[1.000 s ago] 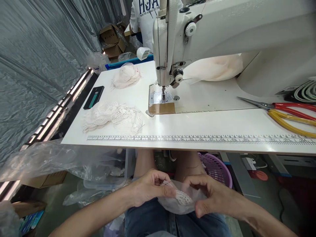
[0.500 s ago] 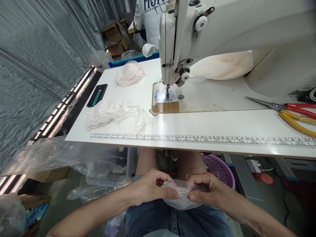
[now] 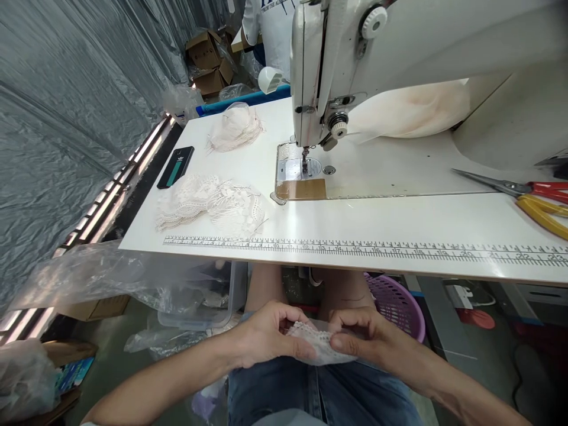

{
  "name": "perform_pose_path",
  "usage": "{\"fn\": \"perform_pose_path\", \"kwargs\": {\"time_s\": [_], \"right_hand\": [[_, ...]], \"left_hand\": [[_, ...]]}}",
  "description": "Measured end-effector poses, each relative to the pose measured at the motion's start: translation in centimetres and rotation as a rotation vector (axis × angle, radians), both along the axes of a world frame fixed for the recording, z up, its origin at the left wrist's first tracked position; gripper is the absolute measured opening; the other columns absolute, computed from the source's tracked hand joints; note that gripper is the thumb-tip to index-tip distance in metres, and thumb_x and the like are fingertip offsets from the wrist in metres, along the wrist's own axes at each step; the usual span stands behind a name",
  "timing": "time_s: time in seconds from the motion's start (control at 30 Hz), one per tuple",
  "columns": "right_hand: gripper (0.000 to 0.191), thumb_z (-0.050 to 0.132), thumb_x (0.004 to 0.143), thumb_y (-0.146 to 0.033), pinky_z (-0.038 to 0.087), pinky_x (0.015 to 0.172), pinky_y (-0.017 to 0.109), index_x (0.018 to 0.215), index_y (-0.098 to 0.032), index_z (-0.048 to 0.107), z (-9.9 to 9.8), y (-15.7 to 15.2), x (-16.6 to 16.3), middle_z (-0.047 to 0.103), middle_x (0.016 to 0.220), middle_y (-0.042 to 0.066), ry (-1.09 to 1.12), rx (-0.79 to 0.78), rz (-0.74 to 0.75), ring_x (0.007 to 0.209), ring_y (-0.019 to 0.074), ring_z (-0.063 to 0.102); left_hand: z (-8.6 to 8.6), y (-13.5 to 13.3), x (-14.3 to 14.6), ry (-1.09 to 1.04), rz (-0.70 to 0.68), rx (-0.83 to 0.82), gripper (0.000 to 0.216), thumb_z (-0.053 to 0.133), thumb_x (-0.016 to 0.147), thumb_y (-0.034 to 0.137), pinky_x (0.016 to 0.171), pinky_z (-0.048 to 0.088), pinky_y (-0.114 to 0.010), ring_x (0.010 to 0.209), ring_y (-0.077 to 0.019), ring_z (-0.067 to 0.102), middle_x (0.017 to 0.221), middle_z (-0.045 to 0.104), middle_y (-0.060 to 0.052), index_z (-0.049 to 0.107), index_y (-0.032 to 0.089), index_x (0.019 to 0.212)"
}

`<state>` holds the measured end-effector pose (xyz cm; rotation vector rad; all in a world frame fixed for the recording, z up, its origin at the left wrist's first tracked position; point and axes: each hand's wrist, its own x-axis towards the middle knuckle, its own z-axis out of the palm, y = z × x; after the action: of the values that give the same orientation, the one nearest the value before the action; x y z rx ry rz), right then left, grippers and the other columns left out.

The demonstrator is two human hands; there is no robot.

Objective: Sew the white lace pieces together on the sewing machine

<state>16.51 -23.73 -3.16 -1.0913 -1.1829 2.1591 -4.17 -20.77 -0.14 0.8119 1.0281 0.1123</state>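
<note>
Above my lap, a small piece of white lace fabric with a scalloped, holed edge is pinched between both hands. My left hand grips its left side, thumb on top. On the other side my right hand holds it between thumb and bent fingers. Sheer material shows behind the lace; the fingertips underneath are hidden. Up on the table lies a heap of white lace pieces, and farther back a pile of pale pink sheer pieces.
A sewing machine stands on the white table, which has a printed ruler along its front edge. Scissors lie at right, a dark phone at left. Below are a purple basket and a clear plastic bin. Behind, a person stands.
Both hands have shifted slightly left and up, and the lace between them is tilted and bunched a little differently. The camera view has moved slightly.
</note>
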Motion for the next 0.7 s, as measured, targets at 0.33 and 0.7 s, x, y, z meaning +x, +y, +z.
{"fn": "perform_pose_path", "kwargs": {"time_s": [0.33,0.7], "right_hand": [[0.036,0.070,0.071,-0.049,0.025,0.057,0.023,0.065,-0.016,0.059,0.53,0.10,0.12,0.042,0.062,-0.005,0.017,-0.035,0.028,0.060,0.0101,0.033],[0.034,0.074,0.068,-0.047,0.027,0.057,0.023,0.067,-0.015,0.061,0.69,0.28,0.06,0.046,0.063,-0.004,0.061,-0.076,0.047,0.061,0.0100,0.037]], "left_hand": [[0.19,0.02,0.31,0.002,-0.043,0.018,0.038,0.082,0.054,0.043,0.061,0.033,-0.023,0.065,-0.0107,0.046,0.068,0.055,0.001,0.069,0.011,0.070],[0.32,0.16,0.25,0.022,-0.125,0.019,0.042,0.081,0.054,0.047,0.061,0.032,-0.023,0.062,-0.0104,0.044,0.064,0.053,0.002,0.066,0.012,0.072]]}}
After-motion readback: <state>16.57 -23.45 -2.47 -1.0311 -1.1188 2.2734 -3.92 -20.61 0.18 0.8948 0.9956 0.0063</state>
